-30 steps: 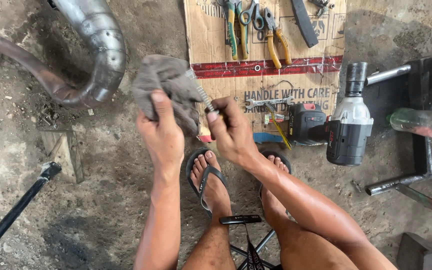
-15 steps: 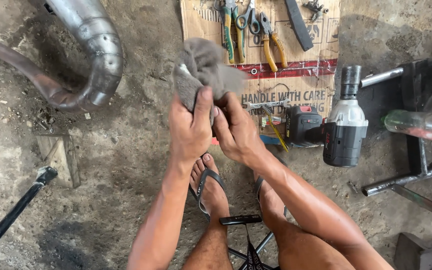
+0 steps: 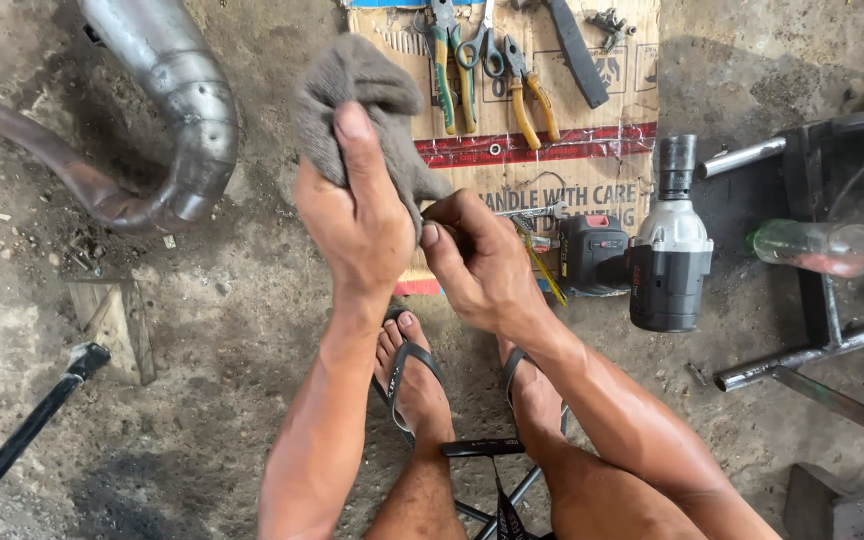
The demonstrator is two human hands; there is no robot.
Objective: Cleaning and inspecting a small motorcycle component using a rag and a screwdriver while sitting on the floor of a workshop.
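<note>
My left hand (image 3: 357, 215) clenches a grey rag (image 3: 352, 95) above the floor; my right hand (image 3: 482, 260) pinches its lower edge; behind lies a flattened brown cardboard box (image 3: 612, 120) with a red stripe, carrying pliers (image 3: 527, 90).

The floor (image 3: 202, 330) is rough, stained concrete scattered with grit, lit by flat daylight. A flattened cardboard sheet (image 3: 612, 140) lies on it at the top, with a dark metal frame (image 3: 822, 300) at the right casting shadow. A small wooden block (image 3: 117, 325) rests at the left.

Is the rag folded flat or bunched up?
Bunched up: the rag is crumpled in the left hand, hanging in loose folds.
</note>
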